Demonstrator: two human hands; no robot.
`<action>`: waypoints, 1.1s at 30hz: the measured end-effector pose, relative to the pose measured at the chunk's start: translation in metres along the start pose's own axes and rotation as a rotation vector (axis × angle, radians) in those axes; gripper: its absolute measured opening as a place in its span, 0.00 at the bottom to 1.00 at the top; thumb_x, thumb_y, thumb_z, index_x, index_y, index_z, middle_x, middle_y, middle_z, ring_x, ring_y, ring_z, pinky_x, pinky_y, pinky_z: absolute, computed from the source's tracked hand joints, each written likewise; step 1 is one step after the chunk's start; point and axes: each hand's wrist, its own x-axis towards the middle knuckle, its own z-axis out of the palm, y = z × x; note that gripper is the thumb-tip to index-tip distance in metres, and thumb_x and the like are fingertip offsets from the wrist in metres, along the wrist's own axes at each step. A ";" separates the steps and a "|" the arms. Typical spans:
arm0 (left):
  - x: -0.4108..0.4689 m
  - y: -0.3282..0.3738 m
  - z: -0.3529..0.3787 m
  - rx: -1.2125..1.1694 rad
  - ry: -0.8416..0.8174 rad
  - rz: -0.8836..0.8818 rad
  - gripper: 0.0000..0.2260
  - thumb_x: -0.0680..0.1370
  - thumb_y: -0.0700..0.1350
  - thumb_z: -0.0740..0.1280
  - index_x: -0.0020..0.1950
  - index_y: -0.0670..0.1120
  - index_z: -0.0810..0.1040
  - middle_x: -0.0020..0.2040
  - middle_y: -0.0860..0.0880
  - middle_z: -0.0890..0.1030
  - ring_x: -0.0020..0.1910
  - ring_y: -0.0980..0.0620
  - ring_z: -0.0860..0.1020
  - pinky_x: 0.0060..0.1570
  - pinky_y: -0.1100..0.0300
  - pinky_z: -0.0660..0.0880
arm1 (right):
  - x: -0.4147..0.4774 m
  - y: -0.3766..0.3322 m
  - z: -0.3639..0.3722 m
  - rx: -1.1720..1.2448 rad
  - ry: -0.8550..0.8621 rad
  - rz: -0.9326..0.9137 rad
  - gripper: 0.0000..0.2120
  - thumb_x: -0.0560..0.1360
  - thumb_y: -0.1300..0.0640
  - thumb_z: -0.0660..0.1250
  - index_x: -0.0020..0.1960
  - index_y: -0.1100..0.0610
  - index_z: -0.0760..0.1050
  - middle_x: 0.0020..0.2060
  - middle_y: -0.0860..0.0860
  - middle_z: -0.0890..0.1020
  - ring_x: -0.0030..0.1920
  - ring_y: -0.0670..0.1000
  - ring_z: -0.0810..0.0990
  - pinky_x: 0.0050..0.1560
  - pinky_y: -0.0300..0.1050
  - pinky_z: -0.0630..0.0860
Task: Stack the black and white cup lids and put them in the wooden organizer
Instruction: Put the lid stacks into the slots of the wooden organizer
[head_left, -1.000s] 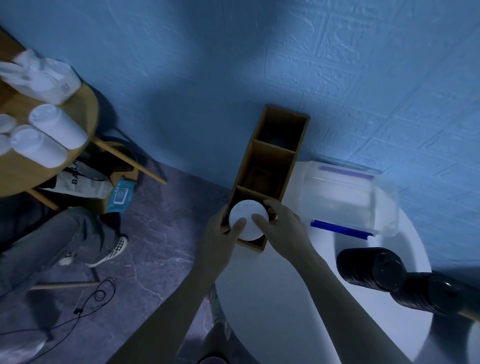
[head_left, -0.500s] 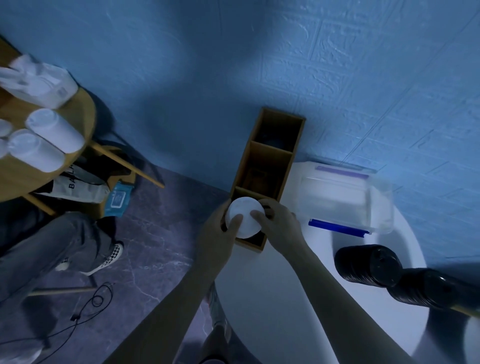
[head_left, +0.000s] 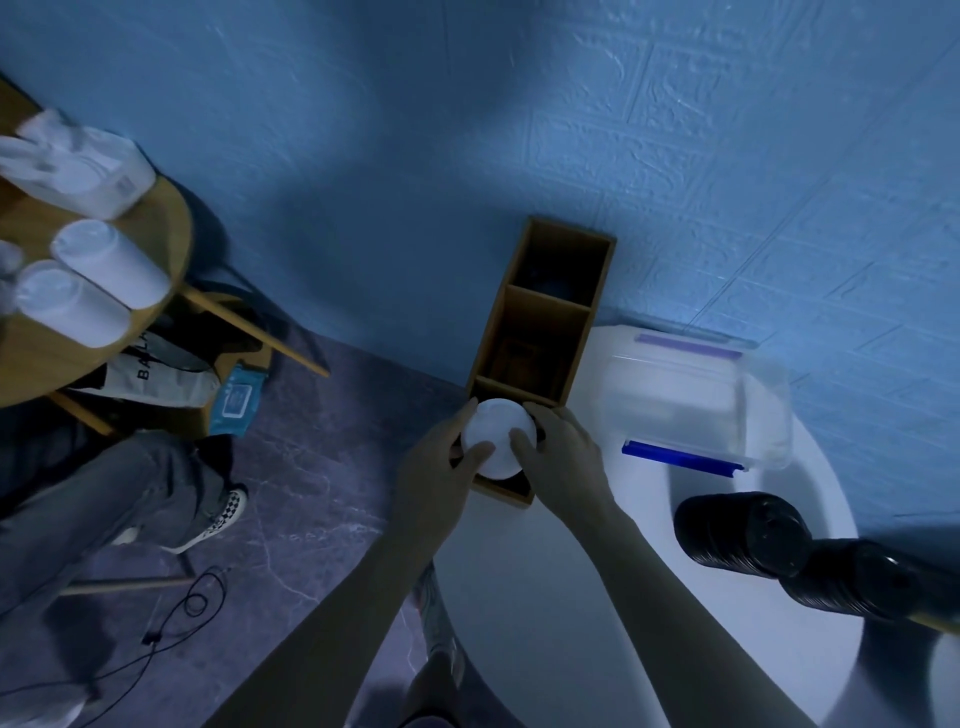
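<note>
A clear plastic box (head_left: 691, 405) sits on the white surface (head_left: 571, 597); a blue packet (head_left: 236, 408) and cable (head_left: 154, 635) lie on the floor (head_left: 322, 493).

The left grip (head_left: 434, 470) and right grip (head_left: 563, 462) hold a stack of white lids (head_left: 496, 434) between them, fingers curled over its top and sides. The stack sits at the nearest compartment of the organizer (head_left: 492, 332), which stands at the worktop's (head_left: 545, 597) far left edge, by the blue wall. A clear box (head_left: 685, 395) with a blue clip lies at the far edge, just beside the organizer. Two stacks of black lids (head_left: 737, 535) lie on their sides at the right edge, end to end. Off to the left, a wooden table (head_left: 31, 358) carries white cups (head_left: 109, 262).
</note>
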 end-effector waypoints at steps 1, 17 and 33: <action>0.000 -0.001 0.001 0.001 -0.016 0.003 0.25 0.80 0.57 0.67 0.77 0.54 0.69 0.67 0.52 0.80 0.63 0.54 0.77 0.61 0.55 0.77 | 0.000 0.001 -0.001 0.009 0.008 -0.004 0.21 0.81 0.46 0.64 0.72 0.51 0.72 0.65 0.50 0.78 0.57 0.53 0.80 0.58 0.49 0.80; -0.005 0.011 0.005 0.338 0.000 0.142 0.32 0.80 0.64 0.56 0.79 0.48 0.64 0.73 0.46 0.74 0.67 0.47 0.76 0.59 0.55 0.77 | -0.008 0.011 -0.003 -0.003 0.008 -0.046 0.23 0.81 0.43 0.63 0.74 0.48 0.69 0.68 0.48 0.76 0.60 0.52 0.79 0.61 0.48 0.78; -0.011 0.029 0.011 0.760 0.017 0.329 0.28 0.85 0.58 0.47 0.76 0.41 0.68 0.73 0.39 0.73 0.71 0.37 0.72 0.66 0.43 0.74 | -0.024 0.011 -0.037 -0.333 -0.063 -0.248 0.27 0.84 0.45 0.60 0.79 0.49 0.58 0.73 0.51 0.72 0.66 0.55 0.77 0.62 0.51 0.76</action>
